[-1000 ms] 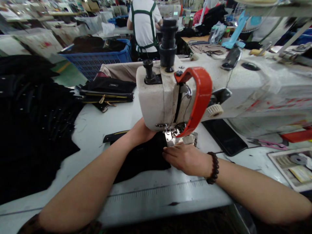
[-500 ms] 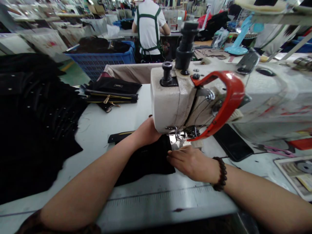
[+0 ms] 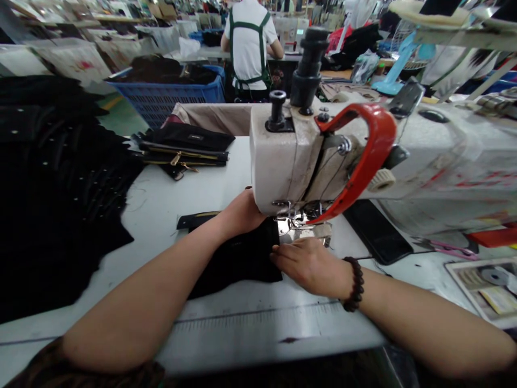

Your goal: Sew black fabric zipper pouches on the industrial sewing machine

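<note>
A black fabric piece (image 3: 238,264), with a zipper strip (image 3: 197,218) along its far left edge, lies flat on the sewing machine's table. Its right edge reaches the metal presser foot and plate area (image 3: 287,226) under the machine head (image 3: 278,161). My left hand (image 3: 244,212) rests on the far part of the fabric, its fingers mostly hidden behind the machine head. Near the front right corner, my right hand (image 3: 309,267) has its thumb and fingers closed on the fabric's edge. A dark bead bracelet (image 3: 354,284) circles the right wrist.
Black pieces (image 3: 60,205) are heaped at left. Zippered black pouches (image 3: 186,145) lie behind the work. A red guard (image 3: 374,151) curves off the machine head. At right are a phone (image 3: 377,231), pink-handled snips (image 3: 454,249) and a tray (image 3: 464,280). A person (image 3: 248,48) sits beyond.
My right hand and the fabric's right edge have shifted slightly left, and more of the metal plate shows. My left hand stays at nearly the same place; the view has tilted a little.
</note>
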Motion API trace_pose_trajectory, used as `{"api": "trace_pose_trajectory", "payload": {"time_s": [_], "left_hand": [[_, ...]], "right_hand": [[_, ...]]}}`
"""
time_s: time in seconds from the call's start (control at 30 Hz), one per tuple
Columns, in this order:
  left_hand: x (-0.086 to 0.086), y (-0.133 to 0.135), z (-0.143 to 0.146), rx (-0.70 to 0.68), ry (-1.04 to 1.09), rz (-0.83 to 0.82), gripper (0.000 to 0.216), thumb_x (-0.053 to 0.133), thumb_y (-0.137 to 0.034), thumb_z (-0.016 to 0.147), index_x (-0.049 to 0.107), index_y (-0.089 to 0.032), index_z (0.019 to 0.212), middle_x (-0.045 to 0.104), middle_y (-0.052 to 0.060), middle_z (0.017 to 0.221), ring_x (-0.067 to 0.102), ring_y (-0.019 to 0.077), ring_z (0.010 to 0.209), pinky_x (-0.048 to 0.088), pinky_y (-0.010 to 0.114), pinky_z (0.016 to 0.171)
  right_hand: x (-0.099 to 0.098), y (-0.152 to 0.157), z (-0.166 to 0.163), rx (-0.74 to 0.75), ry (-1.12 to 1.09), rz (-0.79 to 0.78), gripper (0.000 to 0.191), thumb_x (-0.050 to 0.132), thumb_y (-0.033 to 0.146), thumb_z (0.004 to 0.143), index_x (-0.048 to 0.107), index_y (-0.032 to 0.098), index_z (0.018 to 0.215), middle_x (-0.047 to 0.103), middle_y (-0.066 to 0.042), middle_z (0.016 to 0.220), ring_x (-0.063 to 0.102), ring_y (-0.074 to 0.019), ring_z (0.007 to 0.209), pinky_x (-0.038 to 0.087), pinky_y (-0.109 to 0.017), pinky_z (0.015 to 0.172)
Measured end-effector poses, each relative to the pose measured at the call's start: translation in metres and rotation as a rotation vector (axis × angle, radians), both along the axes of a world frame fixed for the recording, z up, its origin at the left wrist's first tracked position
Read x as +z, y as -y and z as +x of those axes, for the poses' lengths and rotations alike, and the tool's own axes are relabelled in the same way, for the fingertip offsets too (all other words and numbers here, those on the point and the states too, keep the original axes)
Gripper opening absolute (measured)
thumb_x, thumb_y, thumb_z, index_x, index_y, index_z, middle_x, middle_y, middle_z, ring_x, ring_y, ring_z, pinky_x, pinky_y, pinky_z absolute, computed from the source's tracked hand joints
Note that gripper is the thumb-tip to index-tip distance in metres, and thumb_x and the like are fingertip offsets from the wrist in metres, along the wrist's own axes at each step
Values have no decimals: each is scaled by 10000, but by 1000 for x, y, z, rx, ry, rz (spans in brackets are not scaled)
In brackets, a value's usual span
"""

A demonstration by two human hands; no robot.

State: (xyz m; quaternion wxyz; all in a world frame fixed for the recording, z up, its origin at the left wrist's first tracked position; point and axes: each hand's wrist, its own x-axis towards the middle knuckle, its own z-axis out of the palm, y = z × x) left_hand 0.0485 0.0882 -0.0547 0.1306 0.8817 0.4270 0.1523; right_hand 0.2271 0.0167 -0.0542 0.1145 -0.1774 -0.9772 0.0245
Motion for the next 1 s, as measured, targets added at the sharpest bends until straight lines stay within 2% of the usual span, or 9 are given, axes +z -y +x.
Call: {"api": "trace_pose_trajectory", "payload": {"time_s": [0.47, 0.73, 1.0], "left_hand": [[-2, -2, 1, 5, -18, -12, 179, 467, -83, 760, 643, -112, 766, 686, 95, 834, 627, 216, 818, 484, 269, 709], [-2, -4, 0, -10, 21, -22, 199, 455, -66, 749, 644, -127, 756, 686, 66, 829, 623, 183, 785, 481, 244, 686], [0, -3, 0, -9, 1, -34, 189, 461, -80, 743, 646, -116, 762, 683, 87, 834, 619, 220, 820, 481, 302, 744]], "right_hand": [[-2, 1, -2, 2, -8, 10, 265, 320, 74, 853, 577, 110, 803, 613, -90, 776, 547, -145, 592, 430, -261, 524], [-3, -2, -1, -12, -7, 7, 247, 330, 74, 857, 571, 110, 813, 605, -90, 779, 545, -142, 601, 427, -261, 537], [1, 2, -1, 12, 56, -1, 234, 345, 83, 846, 571, 120, 802, 609, -89, 790, 530, -137, 573, 409, -255, 501]]}}
